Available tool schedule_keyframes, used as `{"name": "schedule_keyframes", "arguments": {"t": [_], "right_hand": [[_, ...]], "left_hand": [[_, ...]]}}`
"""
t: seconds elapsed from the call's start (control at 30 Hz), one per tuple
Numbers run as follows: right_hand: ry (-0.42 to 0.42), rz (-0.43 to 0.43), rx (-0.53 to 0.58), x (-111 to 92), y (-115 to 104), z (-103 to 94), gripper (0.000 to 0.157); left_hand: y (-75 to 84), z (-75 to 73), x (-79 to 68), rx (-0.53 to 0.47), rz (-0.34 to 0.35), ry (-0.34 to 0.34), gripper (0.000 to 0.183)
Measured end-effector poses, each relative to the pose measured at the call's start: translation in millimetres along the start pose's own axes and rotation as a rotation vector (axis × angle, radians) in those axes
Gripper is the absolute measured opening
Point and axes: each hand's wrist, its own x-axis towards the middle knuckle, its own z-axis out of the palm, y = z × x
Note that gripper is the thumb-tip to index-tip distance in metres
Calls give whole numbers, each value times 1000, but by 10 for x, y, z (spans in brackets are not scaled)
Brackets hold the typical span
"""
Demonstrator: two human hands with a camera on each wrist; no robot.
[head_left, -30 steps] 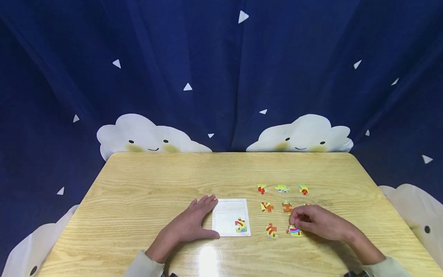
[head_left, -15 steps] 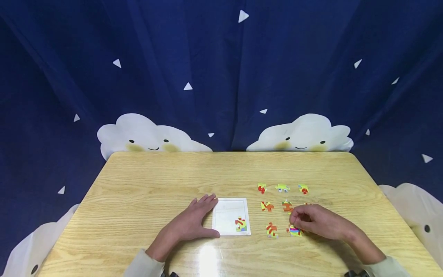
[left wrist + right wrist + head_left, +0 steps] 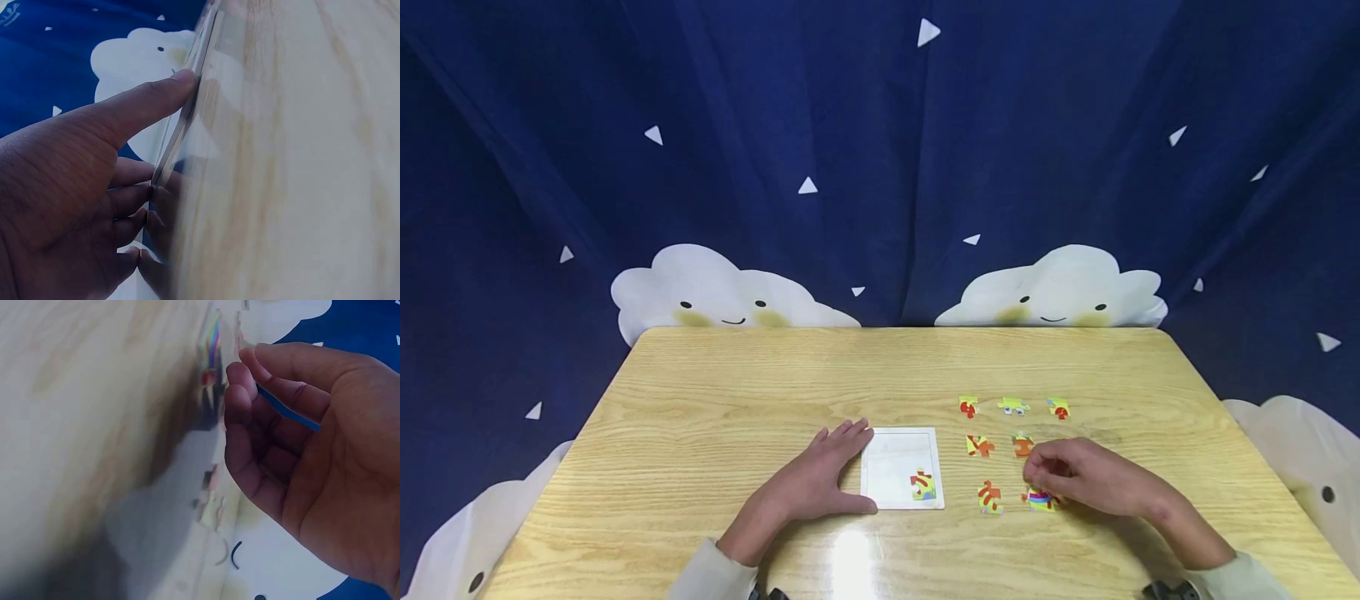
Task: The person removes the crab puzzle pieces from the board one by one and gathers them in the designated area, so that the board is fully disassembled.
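Note:
A flat white square puzzle tray (image 3: 887, 467) lies on the table, one jigsaw piece (image 3: 922, 484) in its near right corner. My left hand (image 3: 812, 479) rests at the tray's left side, thumb and fingers spread and fairly straight; in the left wrist view the thumb (image 3: 150, 103) touches its edge. Just over a rainbow-striped puzzle piece (image 3: 1040, 499) is my right hand (image 3: 1093, 477), which partly covers it. Its fingers are loosely bent, and the right wrist view shows nothing held between thumb and fingertips. An orange puzzle piece (image 3: 1023, 446) lies beside those fingertips.
More puzzle pieces lie in rows right of the tray: a red-and-yellow piece (image 3: 968, 407), a piece with eyes (image 3: 1014, 406), a corner piece (image 3: 1058, 407) and others. A blue curtain (image 3: 880, 167) with clouds hangs behind the wooden table (image 3: 737, 375).
My right hand has shifted very slightly left and away from me; a piece that showed behind it is now covered. The left hand and the tray have stayed put.

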Motion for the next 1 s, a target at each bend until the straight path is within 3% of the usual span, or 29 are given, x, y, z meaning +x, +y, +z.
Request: {"name": "schedule_keyframes", "arguments": {"t": [0.33,0.67,1.0], "right_hand": [[6,23,-66,299,-284,151,10],[65,-105,-349,625,-499,485,19],[78,-155,-290,785,-615,672,20]], "left_hand": [[-13,3,-7,-9,0,-1,100],[-2,27,-11,-14,4,2,100],[7,15,3,1,2,11,98]]}}
